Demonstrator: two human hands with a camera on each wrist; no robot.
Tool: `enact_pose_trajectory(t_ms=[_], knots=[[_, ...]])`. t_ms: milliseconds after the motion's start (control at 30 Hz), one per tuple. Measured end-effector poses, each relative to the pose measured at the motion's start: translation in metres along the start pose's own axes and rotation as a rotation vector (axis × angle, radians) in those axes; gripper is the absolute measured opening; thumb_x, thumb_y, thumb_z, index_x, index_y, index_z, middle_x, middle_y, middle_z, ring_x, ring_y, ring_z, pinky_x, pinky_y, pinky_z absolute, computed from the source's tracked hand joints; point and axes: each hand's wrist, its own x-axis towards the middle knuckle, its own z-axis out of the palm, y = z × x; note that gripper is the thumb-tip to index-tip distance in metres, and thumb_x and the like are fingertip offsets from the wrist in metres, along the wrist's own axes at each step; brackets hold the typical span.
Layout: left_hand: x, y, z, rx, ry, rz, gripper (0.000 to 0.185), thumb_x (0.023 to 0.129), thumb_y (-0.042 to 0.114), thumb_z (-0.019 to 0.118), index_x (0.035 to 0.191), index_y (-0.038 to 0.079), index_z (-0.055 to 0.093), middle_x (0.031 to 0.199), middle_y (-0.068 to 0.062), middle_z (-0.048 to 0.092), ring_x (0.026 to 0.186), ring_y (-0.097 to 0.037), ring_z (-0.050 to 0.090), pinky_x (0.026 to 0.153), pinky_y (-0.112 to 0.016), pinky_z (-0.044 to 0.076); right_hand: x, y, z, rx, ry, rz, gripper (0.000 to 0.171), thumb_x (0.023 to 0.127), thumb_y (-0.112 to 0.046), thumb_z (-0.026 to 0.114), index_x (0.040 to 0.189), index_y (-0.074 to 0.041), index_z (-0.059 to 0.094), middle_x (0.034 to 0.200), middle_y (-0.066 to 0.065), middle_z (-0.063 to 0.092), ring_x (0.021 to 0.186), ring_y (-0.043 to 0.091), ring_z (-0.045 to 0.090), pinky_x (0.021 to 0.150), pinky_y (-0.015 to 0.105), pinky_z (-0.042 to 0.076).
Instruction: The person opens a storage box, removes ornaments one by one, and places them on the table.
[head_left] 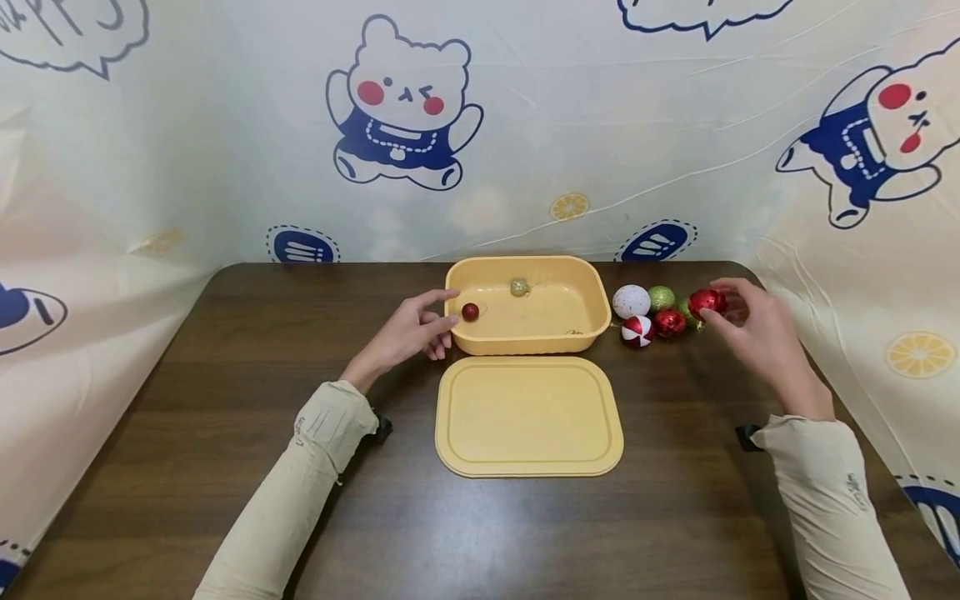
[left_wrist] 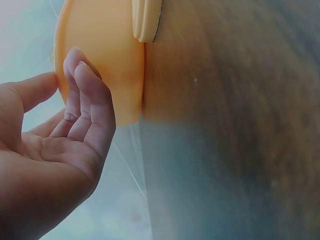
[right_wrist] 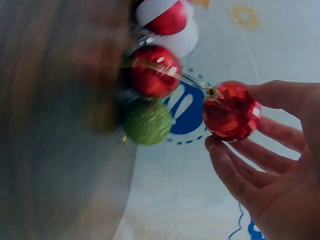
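Note:
A yellow plastic tub (head_left: 600, 312) stands at the back middle of the brown table, its flat lid (head_left: 528, 417) lying in front of it. Inside are a small red ball (head_left: 470, 312) and a gold glitter ball (head_left: 519, 287). My left hand (head_left: 438, 321) rests with relaxed fingers (left_wrist: 85, 87) against the tub's left outer wall (left_wrist: 107, 55), thumb by the rim. My right hand (head_left: 731, 315) pinches a red faceted bauble (head_left: 707, 302) (right_wrist: 231, 111) between thumb and fingertips (right_wrist: 220, 155), just above the table right of the tub.
Beside the tub lie a white speckled egg (head_left: 632, 301), a green glitter ball (head_left: 662, 297) (right_wrist: 148, 122), a red-and-white ball (head_left: 637, 330) and a shiny red ball (head_left: 669, 322) (right_wrist: 155, 71). A printed cloth backdrop rises behind and on both sides.

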Motion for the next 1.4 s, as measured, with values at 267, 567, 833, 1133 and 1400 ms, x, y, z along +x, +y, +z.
enact_pose_trajectory(t_ms=[267,567,833,1133,1400], knots=[[-0.001,0.002,0.001,0.008,0.008,0.005,0.053,0.101,0.019,0.06,0.151,0.01,0.041,0.076,-0.018,0.065,0.057,-0.024,0.062,0.055,-0.034,0.058,-0.002,0.026,0.008,-0.076,-0.093,0.001,0.038,0.089,-0.013,0.076,0.118,0.006,0.06,0.107,0.029,0.066,0.089,0.042,0.067,0.069,0.02,0.055],[-0.001,0.001,0.0,0.01,-0.001,0.009,0.054,0.101,0.02,0.06,0.151,0.01,0.041,0.077,-0.019,0.064,0.058,-0.024,0.062,0.056,-0.034,0.059,-0.001,0.038,0.016,-0.083,-0.086,-0.018,0.037,0.086,-0.006,0.076,0.116,0.01,0.06,0.103,0.031,0.064,0.089,0.043,0.066,0.07,0.009,0.043],[-0.001,0.002,0.001,0.013,-0.003,0.019,0.054,0.102,0.019,0.059,0.151,0.009,0.04,0.081,-0.027,0.064,0.058,-0.024,0.062,0.056,-0.033,0.058,-0.001,0.039,0.028,-0.081,-0.093,-0.046,0.037,0.089,-0.005,0.073,0.118,0.011,0.057,0.105,0.032,0.064,0.091,0.045,0.066,0.081,0.061,0.053],[-0.002,0.001,0.0,0.014,0.0,0.021,0.053,0.102,0.018,0.059,0.151,0.008,0.04,0.079,-0.024,0.064,0.058,-0.024,0.062,0.056,-0.035,0.058,0.0,0.034,0.026,-0.083,-0.121,-0.036,0.036,0.091,-0.004,0.07,0.121,0.009,0.057,0.108,0.034,0.064,0.094,0.048,0.065,0.084,0.063,0.052],[-0.001,0.0,0.0,0.006,-0.002,0.017,0.053,0.102,0.019,0.059,0.151,0.009,0.04,0.08,-0.026,0.064,0.057,-0.023,0.062,0.055,-0.034,0.058,0.0,0.028,0.019,-0.063,-0.142,-0.011,0.042,0.091,-0.005,0.07,0.127,0.01,0.053,0.113,0.037,0.061,0.097,0.051,0.064,0.085,0.063,0.052]])
